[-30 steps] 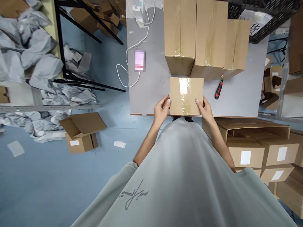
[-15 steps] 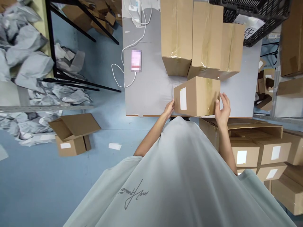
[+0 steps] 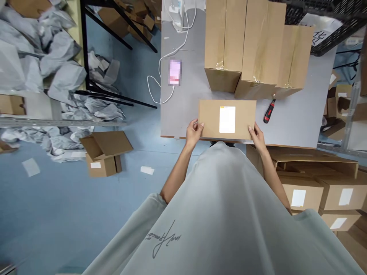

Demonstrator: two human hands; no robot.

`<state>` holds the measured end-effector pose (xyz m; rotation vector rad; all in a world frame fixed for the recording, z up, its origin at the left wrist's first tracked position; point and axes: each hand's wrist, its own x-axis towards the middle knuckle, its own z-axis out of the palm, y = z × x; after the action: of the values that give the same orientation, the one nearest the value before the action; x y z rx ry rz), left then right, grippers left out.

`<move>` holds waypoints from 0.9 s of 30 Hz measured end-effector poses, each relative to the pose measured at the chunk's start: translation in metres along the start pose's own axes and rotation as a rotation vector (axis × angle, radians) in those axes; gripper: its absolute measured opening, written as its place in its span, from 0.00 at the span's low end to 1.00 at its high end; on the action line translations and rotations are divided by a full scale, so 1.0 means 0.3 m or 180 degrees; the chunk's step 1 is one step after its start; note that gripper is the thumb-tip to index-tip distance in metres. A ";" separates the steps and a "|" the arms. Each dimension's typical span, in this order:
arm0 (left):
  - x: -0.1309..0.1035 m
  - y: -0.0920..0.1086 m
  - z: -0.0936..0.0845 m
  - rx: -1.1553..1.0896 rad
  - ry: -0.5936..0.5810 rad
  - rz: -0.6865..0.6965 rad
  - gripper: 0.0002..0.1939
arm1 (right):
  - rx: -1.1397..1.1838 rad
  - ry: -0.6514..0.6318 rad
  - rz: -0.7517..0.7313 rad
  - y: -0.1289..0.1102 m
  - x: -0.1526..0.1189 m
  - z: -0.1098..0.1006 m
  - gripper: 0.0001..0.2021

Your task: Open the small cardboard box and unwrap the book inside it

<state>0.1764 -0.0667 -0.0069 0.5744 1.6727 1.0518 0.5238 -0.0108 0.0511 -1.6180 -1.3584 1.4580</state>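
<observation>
A brown cardboard box (image 3: 210,118) is at the near edge of the grey table (image 3: 183,107), its face with a white label (image 3: 227,119) turned up toward me. My left hand (image 3: 195,131) grips the box's left end, thumb on the face and fingers behind. On the right end, my right hand (image 3: 257,134) holds it the same way. Just beyond my right hand lies a red and black utility knife (image 3: 269,111). Behind the box stand several taped cardboard boxes (image 3: 262,42) in a row.
A phone (image 3: 174,71) on a white cable lies on the table's left side. A black crate (image 3: 338,23) stands at the back right. An open carton (image 3: 315,152) with labelled boxes is below the table at right. Grey bags (image 3: 63,72) fill shelving at left.
The box has turned so its labelled face is toward me, and my right hand has closed on its right end. The utility knife has come into sight. The whole view has shifted.
</observation>
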 end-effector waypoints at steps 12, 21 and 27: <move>0.056 -0.092 -0.056 0.0009 0.0337 -0.0065 0.30 | -0.2043 0.0123 -0.0754 0.067 0.018 0.159 0.44; 0.140 -0.187 -0.073 -0.0298 0.0303 -0.1156 0.30 | -0.2921 -0.0004 -0.0907 0.120 0.034 0.233 0.47; 0.159 -0.187 0.023 -0.0509 -0.0227 -0.1160 0.28 | -0.2724 0.0034 -0.0972 0.153 0.055 0.126 0.47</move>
<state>0.1725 -0.0549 -0.0797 0.1898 1.5411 0.8766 0.5003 -0.0183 -0.0054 -1.7513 -2.2890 0.6990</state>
